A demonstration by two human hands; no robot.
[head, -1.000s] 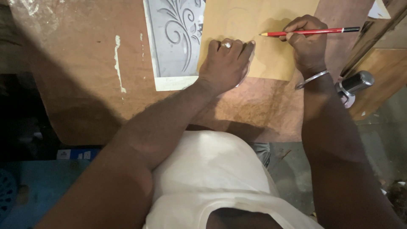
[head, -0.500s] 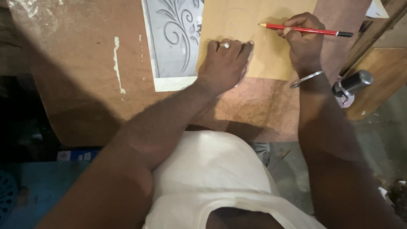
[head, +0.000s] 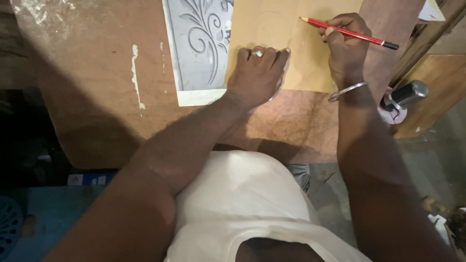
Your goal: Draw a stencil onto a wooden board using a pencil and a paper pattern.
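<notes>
Our left hand (head: 257, 73) presses flat on the tan sheet (head: 291, 34); our right hand (head: 345, 46) pinches the red pencil (head: 347, 32), tip above it.

Single head-worn view, looking steeply down over the white-shirted chest, close to both forearms, bench (head: 97, 97) filling the upper frame, floor at the lower edges, no second view to overlap
</notes>
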